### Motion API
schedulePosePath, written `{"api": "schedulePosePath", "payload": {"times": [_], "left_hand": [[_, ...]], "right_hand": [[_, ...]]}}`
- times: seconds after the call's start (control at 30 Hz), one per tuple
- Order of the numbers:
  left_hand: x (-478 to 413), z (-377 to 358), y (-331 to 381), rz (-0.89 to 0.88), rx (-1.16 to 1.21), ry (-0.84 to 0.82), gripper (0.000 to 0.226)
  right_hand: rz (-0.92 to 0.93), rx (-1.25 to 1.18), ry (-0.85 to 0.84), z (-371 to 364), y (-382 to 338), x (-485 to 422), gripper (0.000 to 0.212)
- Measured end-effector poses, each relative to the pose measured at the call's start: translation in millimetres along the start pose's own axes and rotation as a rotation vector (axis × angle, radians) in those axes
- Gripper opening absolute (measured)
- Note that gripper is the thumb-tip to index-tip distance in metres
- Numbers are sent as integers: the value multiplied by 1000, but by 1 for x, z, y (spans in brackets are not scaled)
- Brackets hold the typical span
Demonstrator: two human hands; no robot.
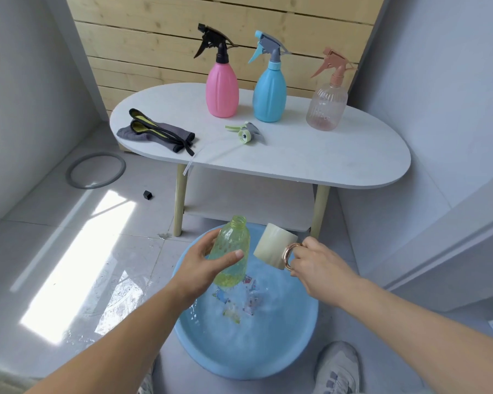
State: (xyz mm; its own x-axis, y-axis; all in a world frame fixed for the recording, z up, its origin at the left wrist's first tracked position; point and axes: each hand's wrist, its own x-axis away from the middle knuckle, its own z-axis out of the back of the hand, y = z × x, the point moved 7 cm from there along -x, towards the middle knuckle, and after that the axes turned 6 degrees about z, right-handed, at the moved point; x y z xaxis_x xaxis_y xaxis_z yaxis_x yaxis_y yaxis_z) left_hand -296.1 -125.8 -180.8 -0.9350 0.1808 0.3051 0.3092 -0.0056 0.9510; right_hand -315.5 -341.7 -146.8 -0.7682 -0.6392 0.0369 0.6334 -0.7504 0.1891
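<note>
Left hand: our left hand [204, 264] grips the uncapped, translucent yellow-green plastic bottle [232, 253], upright over the basin.
Right hand: our right hand [315, 267] pinches the cream ceramic mug [272, 244] by its copper handle, tipped toward the bottle.
Basin: the round blue plastic basin [296, 351] of water sits beneath both.
Far: a white oval table [310, 155] carries the pink spray bottle [222, 89].

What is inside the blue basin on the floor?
The blue basin holds rippling water, with blurred coloured shapes showing through near the middle. The green bottle in the left hand and the cup in the right hand cover its far part; what lies there is hidden.
</note>
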Motion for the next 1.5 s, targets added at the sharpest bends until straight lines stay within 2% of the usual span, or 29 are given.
{"api": "schedulePosePath", "payload": {"times": [0.17, 0.37, 0.5, 0.6, 0.8, 1.13, 1.3, 1.5], "left_hand": [[1, -3, 9, -18, 24, -10, 60], [2, -3, 29, -53, 56, -18, 64], [2, -6, 42, -84, 88, -23, 61], [3, -10, 51, -102, 102, -44, 64], [5, -19, 61, -119, 69, -67, 64], [3, -25, 65, -120, 77, -64, 76], [0, -28, 71, -109, 82, -70, 71], [4, -33, 83, -124, 87, -96, 73]], "right_hand": [[-53, -86, 117, 26, 15, 2, 21], [-477, -762, 200, 70, 77, 24, 20], [-642, -1323, 437, 94, 107, 40, 24], [-724, -1532, 619, 104, 125, 38, 27], [-920, -1653, 795, 90, 163, 31, 25], [-998, -1704, 807, 66, 198, 35, 25], [-1104, -1562, 787, 58, 207, 41, 27], [-1107, -1417, 799, 59, 211, 40, 25]]}}
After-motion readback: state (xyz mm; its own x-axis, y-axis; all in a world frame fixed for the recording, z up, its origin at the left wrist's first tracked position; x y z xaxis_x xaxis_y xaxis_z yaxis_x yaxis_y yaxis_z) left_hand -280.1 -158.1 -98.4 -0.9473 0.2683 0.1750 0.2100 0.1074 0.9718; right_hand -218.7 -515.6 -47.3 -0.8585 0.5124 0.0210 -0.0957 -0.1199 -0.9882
